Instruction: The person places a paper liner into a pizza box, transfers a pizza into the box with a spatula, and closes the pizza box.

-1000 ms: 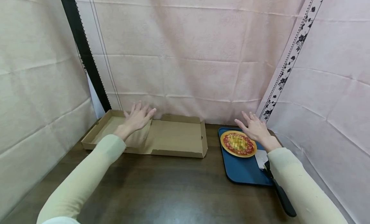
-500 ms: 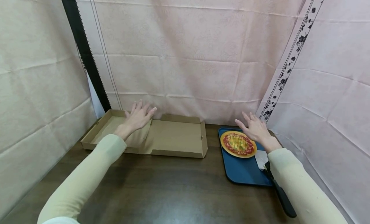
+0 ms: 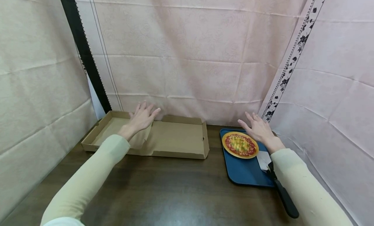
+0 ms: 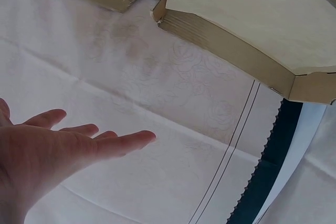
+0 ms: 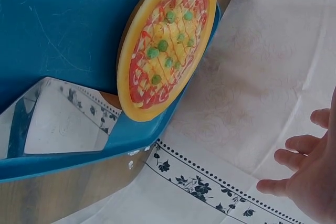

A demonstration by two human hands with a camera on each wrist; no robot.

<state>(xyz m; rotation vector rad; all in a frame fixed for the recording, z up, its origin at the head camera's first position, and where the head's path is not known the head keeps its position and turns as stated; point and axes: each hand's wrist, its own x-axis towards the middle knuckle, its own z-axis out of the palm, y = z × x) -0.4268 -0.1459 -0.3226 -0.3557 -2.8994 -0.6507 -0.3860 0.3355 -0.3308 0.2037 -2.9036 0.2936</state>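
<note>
My left hand (image 3: 139,119), fingers spread, hovers over the opened cardboard pizza box (image 3: 178,138) and holds nothing. In the left wrist view that hand (image 4: 63,148) appears apart from the box's edge (image 4: 226,45). A small pizza (image 3: 240,145) with a yellow crust lies on a blue tray (image 3: 245,174) at the right. Above the tray's far right side, my right hand (image 3: 260,130) is spread, holding nothing. Beside the pizza lies a pizza server (image 3: 264,160); its metal blade (image 5: 65,121) is on the tray and its black handle (image 3: 287,200) extends over the near edge.
The dark wooden table (image 3: 163,187) carries the box at the left and the tray at the right. Pale cloth (image 3: 187,57) hangs behind and along both sides, close behind the box and tray.
My left hand has shifted very slightly to the right. The right hand, pizza, tray and box look the same, apart from a tiny shift of the whole view.
</note>
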